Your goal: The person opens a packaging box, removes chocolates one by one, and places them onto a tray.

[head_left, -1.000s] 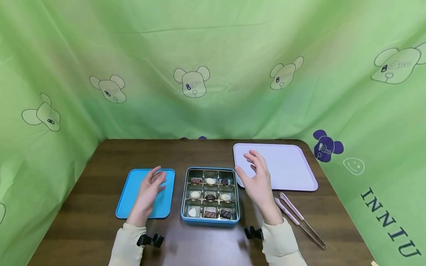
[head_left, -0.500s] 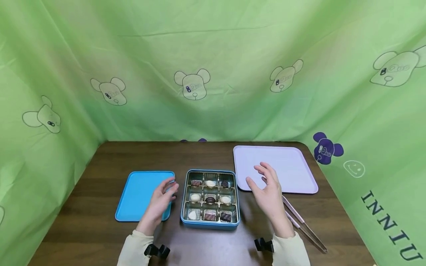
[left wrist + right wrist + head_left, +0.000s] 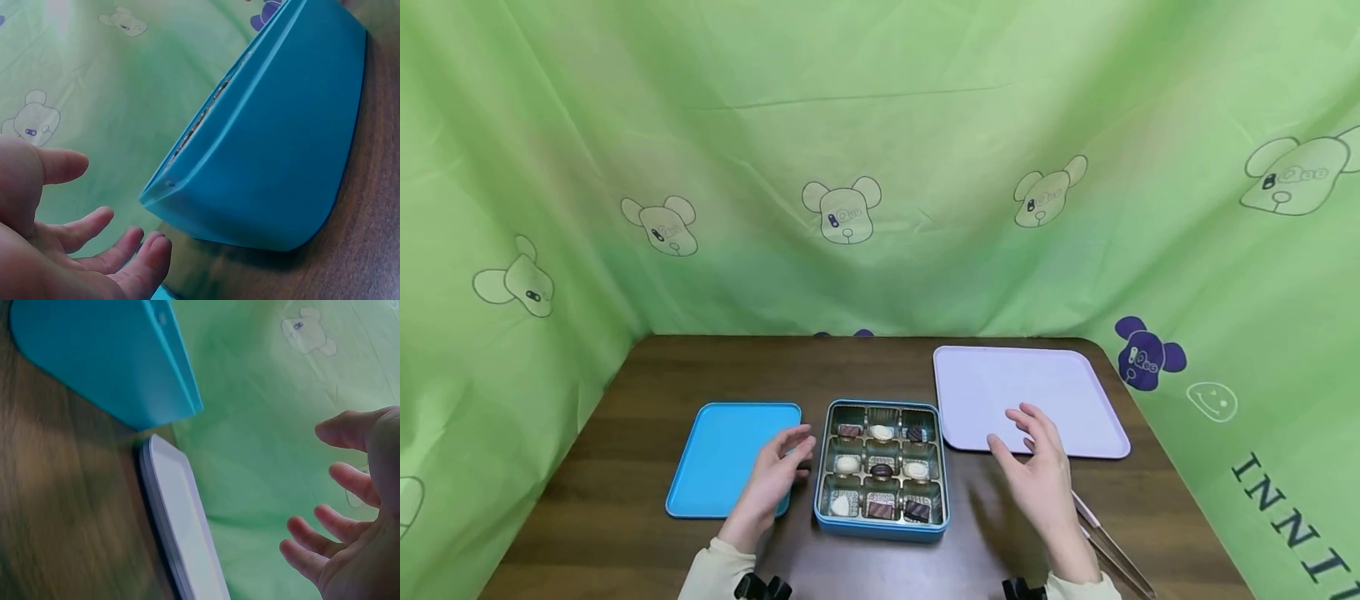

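Both hands hover open on either side of the square blue tin of assorted chocolates [image 3: 881, 469], which sits in the middle of the dark wooden desk [image 3: 625, 400]. The left hand [image 3: 772, 479] hangs just left of the tin, above the near right corner of the flat blue tin lid [image 3: 722, 454], fingers relaxed and spread, holding nothing. The right hand [image 3: 1041, 479] floats to the right of the tin, well apart from it, its grip loose and empty; its fingertips sit at the near edge of the pale lilac plastic tray [image 3: 1060, 392], and just right of the wrist lies a pair of pink-handled metal tongs [image 3: 1108, 550].

From the wrist views the tin's blue wall [image 3: 275, 156] stands clear of the left fingers [image 3: 134, 262] with nothing between.

To my eye the tongs are the sensible thing for the right hand: take them near the middle of the handles so the tips close evenly. The left hand would do well to rest flat against the tin's left wall, steadying it. The chocolates sit snug in gold cups, so any lifting should go straight up.
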A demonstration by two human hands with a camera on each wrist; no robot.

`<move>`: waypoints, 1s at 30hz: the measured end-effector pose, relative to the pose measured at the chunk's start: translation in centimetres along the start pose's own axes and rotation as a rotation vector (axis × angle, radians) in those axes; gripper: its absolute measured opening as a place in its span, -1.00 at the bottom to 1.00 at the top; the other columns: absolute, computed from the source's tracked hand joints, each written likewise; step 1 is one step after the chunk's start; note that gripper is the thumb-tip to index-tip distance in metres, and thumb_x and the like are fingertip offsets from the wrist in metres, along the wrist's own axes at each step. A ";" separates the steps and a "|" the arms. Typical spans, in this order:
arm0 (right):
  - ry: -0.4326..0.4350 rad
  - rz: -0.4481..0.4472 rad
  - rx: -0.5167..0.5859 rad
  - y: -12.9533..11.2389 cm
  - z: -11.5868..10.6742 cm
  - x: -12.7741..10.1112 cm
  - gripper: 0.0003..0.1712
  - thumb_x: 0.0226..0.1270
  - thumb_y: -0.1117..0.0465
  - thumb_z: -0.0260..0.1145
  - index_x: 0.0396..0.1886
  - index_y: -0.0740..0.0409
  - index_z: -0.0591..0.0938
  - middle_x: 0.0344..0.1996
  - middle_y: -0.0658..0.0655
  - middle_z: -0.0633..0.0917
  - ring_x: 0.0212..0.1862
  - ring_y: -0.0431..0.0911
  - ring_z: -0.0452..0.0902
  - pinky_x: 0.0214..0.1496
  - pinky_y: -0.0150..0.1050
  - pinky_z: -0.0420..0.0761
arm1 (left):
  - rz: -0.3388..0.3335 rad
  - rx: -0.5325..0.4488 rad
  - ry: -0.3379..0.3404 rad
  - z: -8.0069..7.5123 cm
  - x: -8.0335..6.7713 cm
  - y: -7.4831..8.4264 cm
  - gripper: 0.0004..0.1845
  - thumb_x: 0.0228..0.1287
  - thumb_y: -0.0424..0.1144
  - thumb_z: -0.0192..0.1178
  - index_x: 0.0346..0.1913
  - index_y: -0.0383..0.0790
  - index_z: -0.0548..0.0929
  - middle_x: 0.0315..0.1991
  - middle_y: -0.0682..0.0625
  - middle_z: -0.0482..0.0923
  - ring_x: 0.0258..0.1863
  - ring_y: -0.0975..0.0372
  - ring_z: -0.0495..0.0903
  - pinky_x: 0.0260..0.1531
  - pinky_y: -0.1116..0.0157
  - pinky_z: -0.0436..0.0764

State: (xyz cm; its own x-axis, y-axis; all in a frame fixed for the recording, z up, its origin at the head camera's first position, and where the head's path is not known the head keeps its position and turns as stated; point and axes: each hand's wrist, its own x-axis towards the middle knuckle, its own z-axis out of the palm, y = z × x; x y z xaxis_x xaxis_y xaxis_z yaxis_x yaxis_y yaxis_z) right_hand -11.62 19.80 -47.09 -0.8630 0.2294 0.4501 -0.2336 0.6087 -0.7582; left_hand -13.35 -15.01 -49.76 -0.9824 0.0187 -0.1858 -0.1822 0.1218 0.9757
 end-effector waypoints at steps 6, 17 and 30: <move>0.033 -0.047 -0.042 0.8 -1.1 -0.2 -0.49 0.10 0.45 0.53 0.09 0.38 0.62 0.25 0.40 0.51 0.23 0.21 0.43 0.03 -0.28 0.41 | -0.013 0.002 0.011 0.2 0.1 -0.1 -0.43 0.53 -0.07 0.14 0.42 -0.35 0.40 0.34 -0.32 0.43 0.18 -0.12 0.52 0.01 0.03 0.63; 0.029 0.017 -0.145 2.2 -2.7 -0.3 -0.47 0.13 0.38 0.52 0.12 0.36 0.61 0.26 0.38 0.49 0.16 0.23 0.47 -0.07 -0.61 0.36 | 0.010 -0.015 -0.006 0.7 0.2 -0.1 -0.47 0.54 -0.13 0.14 0.39 -0.39 0.42 0.30 -0.33 0.45 0.14 -0.07 0.53 -0.05 0.06 0.62; 0.019 0.021 -0.298 4.9 -4.1 -1.1 -0.37 0.09 0.31 0.52 0.16 0.43 0.53 0.23 0.53 0.42 0.23 0.50 0.29 0.21 0.32 0.28 | 0.030 -0.004 -0.022 1.6 0.0 0.1 -0.42 0.52 -0.16 0.16 0.42 -0.44 0.34 0.33 -0.39 0.40 0.28 -0.17 0.44 0.16 -0.07 0.53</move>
State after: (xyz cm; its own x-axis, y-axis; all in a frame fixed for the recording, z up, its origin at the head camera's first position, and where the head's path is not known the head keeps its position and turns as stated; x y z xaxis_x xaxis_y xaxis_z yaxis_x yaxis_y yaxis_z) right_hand -9.99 25.70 -49.37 -0.8571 0.2569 0.4466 -0.0717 0.7990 -0.5971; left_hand -13.32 -13.39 -49.88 -0.9863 0.0441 -0.1588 -0.1527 0.1174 0.9813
